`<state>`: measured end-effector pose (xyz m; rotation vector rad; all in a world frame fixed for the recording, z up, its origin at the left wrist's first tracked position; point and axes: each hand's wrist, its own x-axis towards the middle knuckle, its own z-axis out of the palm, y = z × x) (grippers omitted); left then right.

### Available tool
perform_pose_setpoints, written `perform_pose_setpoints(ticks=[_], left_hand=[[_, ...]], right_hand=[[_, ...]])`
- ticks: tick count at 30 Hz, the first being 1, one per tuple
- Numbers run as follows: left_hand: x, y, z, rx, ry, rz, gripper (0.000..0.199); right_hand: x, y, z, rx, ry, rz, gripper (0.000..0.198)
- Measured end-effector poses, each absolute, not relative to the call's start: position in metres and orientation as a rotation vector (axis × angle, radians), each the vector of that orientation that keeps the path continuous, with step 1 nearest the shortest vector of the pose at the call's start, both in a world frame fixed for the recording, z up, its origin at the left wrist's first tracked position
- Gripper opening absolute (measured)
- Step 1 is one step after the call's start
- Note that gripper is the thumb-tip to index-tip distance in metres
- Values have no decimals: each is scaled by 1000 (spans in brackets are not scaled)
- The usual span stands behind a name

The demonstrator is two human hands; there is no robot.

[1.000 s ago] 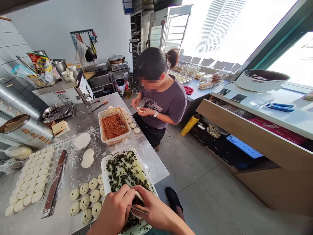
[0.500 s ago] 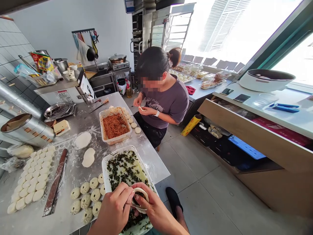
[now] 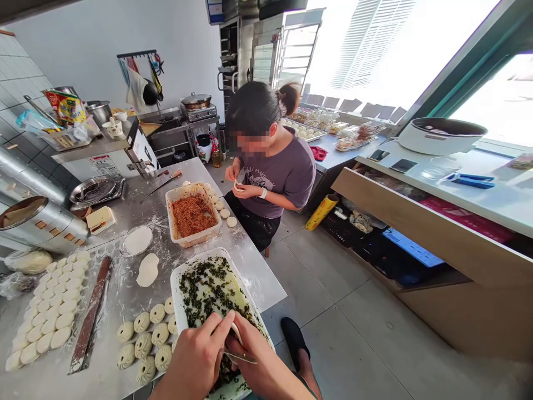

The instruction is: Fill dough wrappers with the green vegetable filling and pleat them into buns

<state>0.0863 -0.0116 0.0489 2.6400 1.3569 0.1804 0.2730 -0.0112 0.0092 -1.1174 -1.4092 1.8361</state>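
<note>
Above the filling tray, my left hand (image 3: pixel 202 350) has its fingers pinched together at the edge of a round dough wrapper (image 3: pixel 236 331). My right hand (image 3: pixel 260 355) is curled around that wrapper, hiding most of it. A thin metal filling spatula (image 3: pixel 244 357) shows between the hands; which one grips it I cannot tell. Beneath them, the white tray (image 3: pixel 177 289) holds chopped green filling (image 3: pixel 208 289). Several pleated buns (image 3: pixel 142 344) sit on the steel table left of the tray. A flat dough piece (image 3: pixel 147 270) lies behind them.
A co-worker (image 3: pixel 270 161) shapes dough across the table corner. A tub of reddish filling (image 3: pixel 194 214) stands near them. Flour bowl (image 3: pixel 137 240), wooden stick (image 3: pixel 91 314) and rows of dough rounds (image 3: pixel 50 305) occupy the left. An open drawer (image 3: pixel 416 216) juts out at right.
My hands have drawn together over the wrapper, which has turned edge-on, so its green filling no longer shows. The spatula's tip now sticks out to the right. The view has shifted slightly.
</note>
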Motion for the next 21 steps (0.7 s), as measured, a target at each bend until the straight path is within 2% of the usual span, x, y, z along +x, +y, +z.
perform_pose_setpoints(ticks=[4, 8, 11, 12, 15, 19, 21], left_hand=[[88, -13, 48, 2603, 1349, 193, 25], [87, -13, 45, 2659, 1362, 136, 34], [84, -11, 47, 2601, 1427, 163, 26], [83, -10, 48, 2552, 1448, 204, 24], [83, -9, 52, 2454, 1480, 348, 22], [84, -10, 51, 2488, 1464, 432, 32], [85, -11, 50, 2506, 1457, 431, 29]], right_hand=[[277, -10, 14, -1145, -1433, 1905, 22], [282, -4, 23, -1162, -1638, 1711, 18], [287, -1, 26, -1100, -1521, 1885, 44], [289, 0, 26, -1068, -1422, 1964, 46], [291, -2, 25, -967, -1240, 1993, 37], [289, -5, 28, -862, -1167, 2023, 40], [286, -6, 27, -879, -1175, 1999, 37]])
